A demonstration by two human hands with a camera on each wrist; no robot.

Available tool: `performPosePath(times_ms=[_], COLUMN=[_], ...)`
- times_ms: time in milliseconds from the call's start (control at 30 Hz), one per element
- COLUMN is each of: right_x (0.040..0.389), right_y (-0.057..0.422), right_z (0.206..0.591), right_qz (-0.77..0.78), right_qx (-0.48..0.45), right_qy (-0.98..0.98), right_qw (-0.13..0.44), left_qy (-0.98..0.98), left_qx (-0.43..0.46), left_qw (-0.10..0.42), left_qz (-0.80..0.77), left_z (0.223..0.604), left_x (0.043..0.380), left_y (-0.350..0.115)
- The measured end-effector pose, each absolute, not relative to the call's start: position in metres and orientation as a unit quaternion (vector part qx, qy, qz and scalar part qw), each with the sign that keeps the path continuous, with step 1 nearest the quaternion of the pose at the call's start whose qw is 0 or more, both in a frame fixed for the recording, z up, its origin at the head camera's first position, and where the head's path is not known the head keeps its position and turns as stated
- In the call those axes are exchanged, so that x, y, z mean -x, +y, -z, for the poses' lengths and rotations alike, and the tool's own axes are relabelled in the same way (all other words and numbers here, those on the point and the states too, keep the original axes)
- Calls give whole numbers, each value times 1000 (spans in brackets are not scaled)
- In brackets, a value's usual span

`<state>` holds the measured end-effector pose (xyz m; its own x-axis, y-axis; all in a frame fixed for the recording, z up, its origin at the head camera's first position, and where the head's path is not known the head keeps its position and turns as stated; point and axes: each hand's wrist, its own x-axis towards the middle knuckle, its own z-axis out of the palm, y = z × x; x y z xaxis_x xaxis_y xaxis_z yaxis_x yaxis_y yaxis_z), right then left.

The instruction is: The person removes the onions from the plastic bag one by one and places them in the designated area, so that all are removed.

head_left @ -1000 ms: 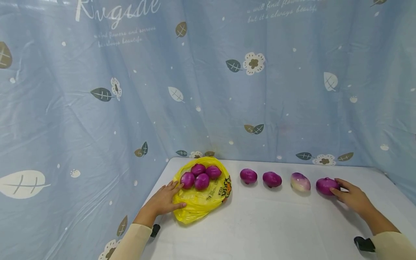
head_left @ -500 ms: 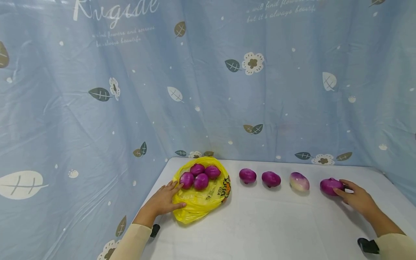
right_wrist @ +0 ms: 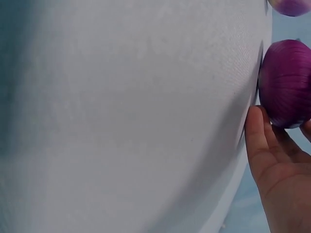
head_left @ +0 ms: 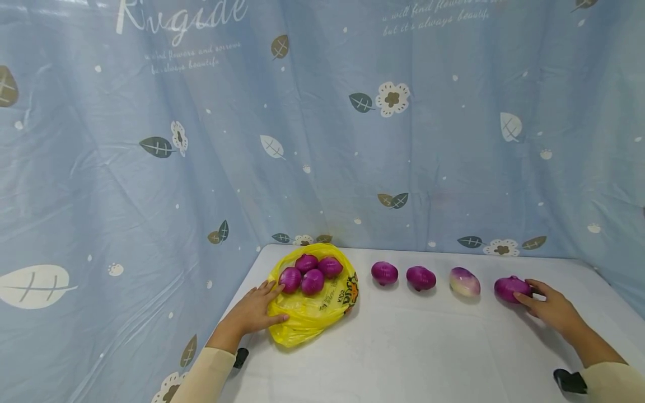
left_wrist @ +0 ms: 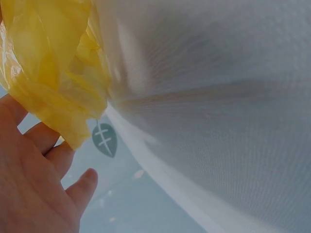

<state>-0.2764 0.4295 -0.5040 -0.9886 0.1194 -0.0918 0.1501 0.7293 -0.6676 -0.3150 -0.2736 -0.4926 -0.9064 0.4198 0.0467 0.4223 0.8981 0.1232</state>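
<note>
At the right end of a row, my right hand [head_left: 552, 307] holds a red onion [head_left: 512, 289] between thumb and fingers; the right wrist view shows that onion [right_wrist: 287, 83] low against the cloth. My left hand [head_left: 253, 309] lies with spread fingers on the left edge of a yellow plastic bag [head_left: 302, 323]. Seen from the left wrist, the fingers [left_wrist: 60, 155] are loosely bent beside the bag [left_wrist: 63, 73]. Several red onions [head_left: 313, 281] sit together on the bag. To its right stand two purple onions, one [head_left: 384, 273] beside the other [head_left: 421, 278], then a paler purple-and-white onion [head_left: 464, 282].
A white cloth covers the table [head_left: 403, 347]. Blue patterned curtains [head_left: 322, 140] hang behind it and along the left side. Black straps sit near both wrists, one at the left [head_left: 241, 358] and one at the right [head_left: 570, 382].
My right hand and its onion have shifted slightly right, widening the gap to the pale onion, then edged back a little left. The left hand and bag stay in place.
</note>
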Motion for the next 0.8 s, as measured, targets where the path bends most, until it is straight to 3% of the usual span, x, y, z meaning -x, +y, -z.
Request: performPosePath(times_ms=[433,800], right_x=[274,260], right_y=[429,425], right_z=[497,478], right_qz=[367,311], right_qx=[-72,-68], right_qy=[927,948], right_qw=[28,-29], left_qy=[-974,-972], left_qx=[219,220], left_qw=[13,19], left_qz=[64,80], left_z=[489,484], left_x=[314,315], left_y=[-272,-268])
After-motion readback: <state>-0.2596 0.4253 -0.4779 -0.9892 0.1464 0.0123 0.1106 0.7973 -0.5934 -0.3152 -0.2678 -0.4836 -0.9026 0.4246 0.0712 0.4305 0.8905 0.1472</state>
